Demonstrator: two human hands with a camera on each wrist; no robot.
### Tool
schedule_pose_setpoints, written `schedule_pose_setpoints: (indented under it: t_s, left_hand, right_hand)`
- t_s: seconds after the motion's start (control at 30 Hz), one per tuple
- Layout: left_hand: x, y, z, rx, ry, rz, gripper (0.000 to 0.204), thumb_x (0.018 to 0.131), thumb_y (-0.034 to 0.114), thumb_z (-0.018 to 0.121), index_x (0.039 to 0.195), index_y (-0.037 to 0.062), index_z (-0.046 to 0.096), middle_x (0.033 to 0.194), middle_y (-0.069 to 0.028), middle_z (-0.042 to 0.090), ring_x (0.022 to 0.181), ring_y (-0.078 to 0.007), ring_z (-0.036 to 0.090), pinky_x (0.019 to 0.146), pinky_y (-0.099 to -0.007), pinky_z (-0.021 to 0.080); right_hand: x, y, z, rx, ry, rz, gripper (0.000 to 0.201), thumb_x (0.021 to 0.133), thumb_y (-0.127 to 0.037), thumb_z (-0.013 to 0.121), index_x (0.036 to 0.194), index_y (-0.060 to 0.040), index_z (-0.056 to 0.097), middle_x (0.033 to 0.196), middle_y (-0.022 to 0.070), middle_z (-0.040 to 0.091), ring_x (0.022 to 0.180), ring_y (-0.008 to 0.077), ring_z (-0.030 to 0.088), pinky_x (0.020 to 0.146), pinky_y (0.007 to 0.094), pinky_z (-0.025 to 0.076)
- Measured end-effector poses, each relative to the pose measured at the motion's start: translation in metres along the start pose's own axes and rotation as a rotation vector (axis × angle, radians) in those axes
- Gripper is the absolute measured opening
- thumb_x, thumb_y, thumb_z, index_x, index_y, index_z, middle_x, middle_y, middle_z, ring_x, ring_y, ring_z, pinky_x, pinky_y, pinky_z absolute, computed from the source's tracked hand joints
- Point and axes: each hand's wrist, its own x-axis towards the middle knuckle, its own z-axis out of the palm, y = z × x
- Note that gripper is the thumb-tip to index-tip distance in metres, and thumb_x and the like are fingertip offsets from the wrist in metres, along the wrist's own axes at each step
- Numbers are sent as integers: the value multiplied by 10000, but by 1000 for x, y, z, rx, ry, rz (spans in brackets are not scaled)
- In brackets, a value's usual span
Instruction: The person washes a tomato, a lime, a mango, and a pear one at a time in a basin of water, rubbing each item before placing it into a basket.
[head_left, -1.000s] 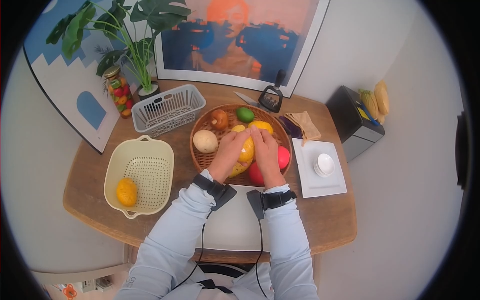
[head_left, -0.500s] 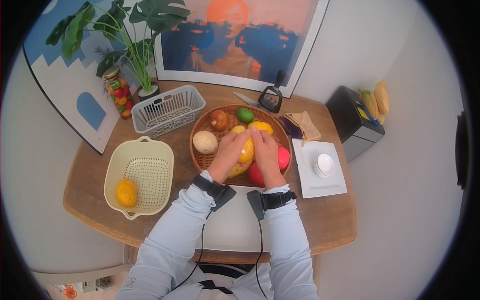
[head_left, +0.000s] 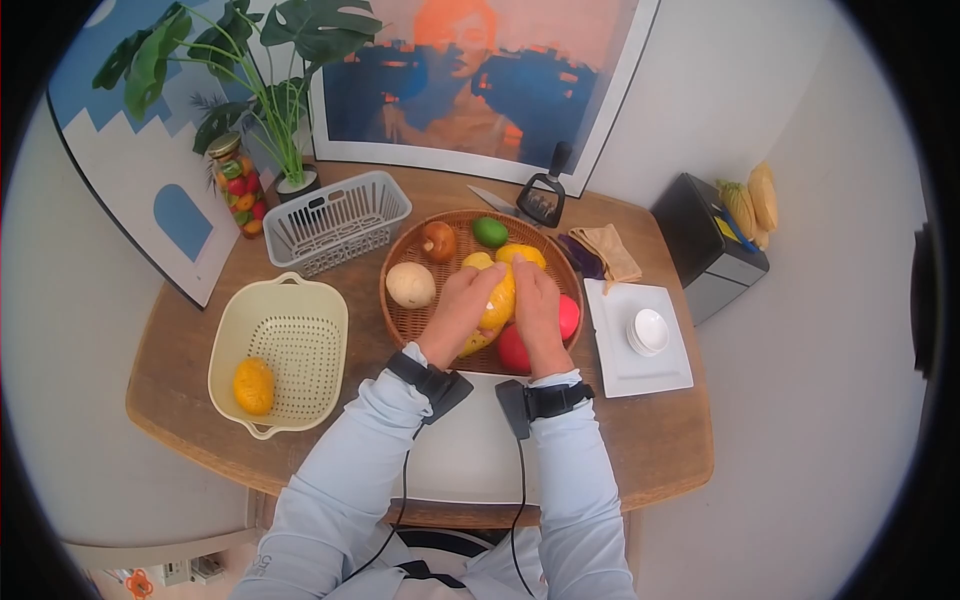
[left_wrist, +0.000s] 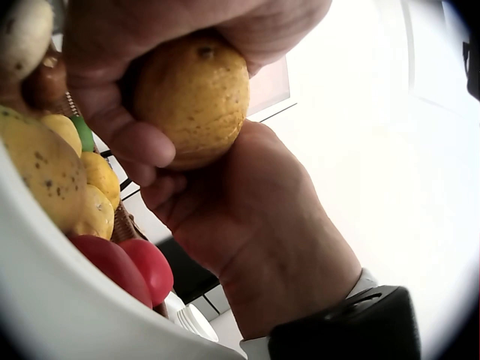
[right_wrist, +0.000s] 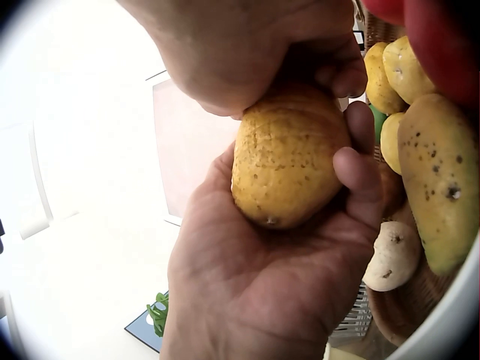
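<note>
Both hands hold one yellow fruit (head_left: 500, 301) with speckled, lightly creased skin, above a round wicker basket (head_left: 395, 322). My left hand (head_left: 458, 316) curls its fingers around it from the left. From the other side my right hand (head_left: 538, 312) closes on it, heel and fingers against the skin in the right wrist view. Below them in the basket lies a long, dark-spotted yellow-green fruit (right_wrist: 439, 180). Around it are red round fruits (head_left: 513, 350), smaller yellow fruits (left_wrist: 95, 212), a pale round vegetable (head_left: 411, 285), a brown onion-like one (head_left: 438, 240) and a green fruit (head_left: 490, 231).
At left a cream colander (head_left: 320, 300) holds another yellow fruit (head_left: 254, 386). A grey plastic basket (head_left: 338, 222) stands behind it. On the right, white bowls (head_left: 650, 330) sit on a white tray (head_left: 610, 370). A knife (head_left: 490, 197) lies behind the wicker basket; a white board (head_left: 455, 470) lies under the forearms.
Both hands stay over the basket and keep hold of the yellow fruit. The right hand has shifted slightly right, the fingertips have drawn apart a little, and more of the fruit shows.
</note>
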Motion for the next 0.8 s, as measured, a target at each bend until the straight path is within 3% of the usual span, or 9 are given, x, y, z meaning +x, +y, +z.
schedule_pose_setpoints:
  t_s: [0.2,0.3,0.4,0.5,0.57,0.6,0.67,0.77,0.8]
  left_hand:
    - [1,-1,0,-5,10,-11,422,942,406,594,964,-16,592,808,-72,616,629,-142,628,422,-271,461]
    - [4,-4,-1,-25,32,20,401,942,398,602,969,-1,596,819,-64,617,638,-129,620,434,-266,458]
    - [1,-2,-2,-47,-2,58,367,947,382,605,978,16,602,838,-54,623,650,-114,612,462,-256,463]
    - [1,-2,1,-146,-26,98,334,947,364,619,987,33,607,852,-42,627,663,-103,608,485,-250,463]
    - [8,-9,3,-251,-33,170,316,942,351,635,997,41,609,860,-37,628,682,-99,610,496,-248,462]
    - [6,-4,2,-261,-51,130,313,946,349,627,1033,48,608,905,-33,630,750,-100,619,532,-257,476]
    - [-1,7,-5,-281,-80,51,319,953,344,612,1105,64,606,995,-23,634,886,-101,637,605,-275,506]
    - [3,0,-5,-232,-55,-38,321,962,354,601,1121,76,586,1007,-21,630,879,-120,643,590,-271,499]
    - [3,-2,-4,-175,-53,14,318,965,363,594,1119,84,586,1008,-17,629,874,-121,642,587,-269,496]
  right_hand:
    - [-4,-15,-1,17,-48,32,449,1003,-382,512,935,40,650,877,228,671,818,289,649,758,405,479]
    - [-5,-18,3,1,-69,61,427,1004,-368,522,943,37,641,874,162,664,789,214,617,720,363,480]
    - [-6,-23,-4,222,-55,162,399,991,-360,553,979,29,641,866,106,640,777,146,580,672,299,474]
    - [3,1,-5,272,-15,44,364,982,-345,571,1010,10,648,851,70,623,766,109,565,631,254,459]
    - [-8,-31,-5,256,-53,50,350,983,-327,567,1009,12,651,850,72,626,759,106,557,635,258,453]
    - [-12,-42,-4,248,-73,54,343,983,-318,565,1008,13,653,849,72,627,755,105,553,637,259,451]
    - [-11,-39,1,271,-65,-5,332,979,-305,576,1006,17,652,857,66,629,753,109,551,640,264,448]
    - [-9,-30,1,249,-10,11,323,971,-295,595,1032,19,645,885,61,633,768,115,561,653,260,455]
    - [-7,-30,0,232,16,32,323,968,-292,602,1045,19,641,897,60,634,775,116,567,659,257,459]
